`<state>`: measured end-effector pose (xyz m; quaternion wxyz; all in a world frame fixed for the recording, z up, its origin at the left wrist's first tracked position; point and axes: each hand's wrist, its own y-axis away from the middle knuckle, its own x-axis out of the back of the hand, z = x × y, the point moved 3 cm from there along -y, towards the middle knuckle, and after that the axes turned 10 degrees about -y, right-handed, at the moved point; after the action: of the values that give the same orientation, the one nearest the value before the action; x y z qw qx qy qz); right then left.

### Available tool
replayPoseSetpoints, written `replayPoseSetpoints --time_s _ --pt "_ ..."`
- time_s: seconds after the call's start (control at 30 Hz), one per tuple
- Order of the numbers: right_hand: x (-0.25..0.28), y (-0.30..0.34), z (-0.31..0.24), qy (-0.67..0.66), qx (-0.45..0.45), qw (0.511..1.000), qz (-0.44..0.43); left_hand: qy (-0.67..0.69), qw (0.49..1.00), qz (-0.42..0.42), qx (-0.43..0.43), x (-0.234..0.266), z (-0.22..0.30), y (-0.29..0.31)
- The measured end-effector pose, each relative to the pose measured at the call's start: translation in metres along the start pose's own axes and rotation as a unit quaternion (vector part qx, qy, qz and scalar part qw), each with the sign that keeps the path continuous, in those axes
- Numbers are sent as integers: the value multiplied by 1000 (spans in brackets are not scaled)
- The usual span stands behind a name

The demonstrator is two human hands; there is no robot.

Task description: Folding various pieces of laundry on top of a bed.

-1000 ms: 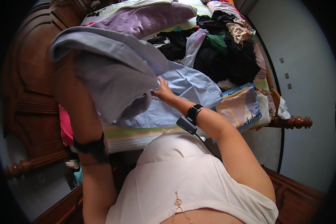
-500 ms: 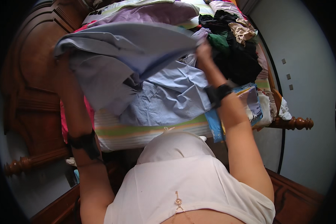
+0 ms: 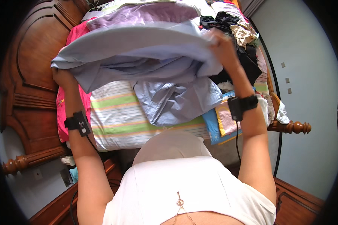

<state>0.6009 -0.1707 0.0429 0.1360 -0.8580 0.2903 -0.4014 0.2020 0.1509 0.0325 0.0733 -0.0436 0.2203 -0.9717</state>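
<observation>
A large light blue garment (image 3: 139, 48) is stretched between my hands above the bed; its kind is hard to tell with the folds. My left hand (image 3: 62, 77) is closed on its left corner, near the headboard. At the other end my right hand (image 3: 224, 48), smeared by motion, grips the right edge. The cloth bows upward along its far side and sags in folds between the hands. Beneath it, a second crumpled light blue cloth (image 3: 176, 99) lies on the striped bedsheet (image 3: 112, 112); whether the two are joined I cannot tell.
A carved wooden headboard (image 3: 30, 71) stands at the left, with pink cloth (image 3: 73, 127) beside it. Purple cloth (image 3: 139, 15) lies at the far side. Black clothes (image 3: 248, 60) and a beige cloth (image 3: 244, 33) are heaped at right, near flat plastic packages (image 3: 227, 118).
The held garment has swung and spread wider, its near part lifting off the striped sheet. My right hand has moved up and to the right; my left hand has dropped slightly.
</observation>
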Motion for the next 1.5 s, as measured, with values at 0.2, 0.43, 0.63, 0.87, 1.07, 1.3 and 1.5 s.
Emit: replayPoseSetpoints --time_s 0.2,0.43,0.63,0.87,1.07,1.3,1.5 --pt "-112 135 55 45 -94 920 -377 -268 948 -17 -173 31 -76 9" --pt "-128 157 89 16 -79 961 -265 -453 885 -98 30 -3 -123 102" --pt "-157 137 38 -95 -113 952 -267 -267 831 -472 -128 -62 -64 223" --pt "-187 122 -33 -149 43 945 -287 -256 781 -548 -154 -81 -34 285" --pt "-168 130 -19 -170 -61 946 -271 -292 764 -537 -204 -66 -18 282" --pt "-148 138 34 -57 -37 992 -109 -86 796 -588 -115 -66 52 273" --pt "-127 118 53 -313 -88 945 -19 -18 842 -539 -1 -55 49 239"
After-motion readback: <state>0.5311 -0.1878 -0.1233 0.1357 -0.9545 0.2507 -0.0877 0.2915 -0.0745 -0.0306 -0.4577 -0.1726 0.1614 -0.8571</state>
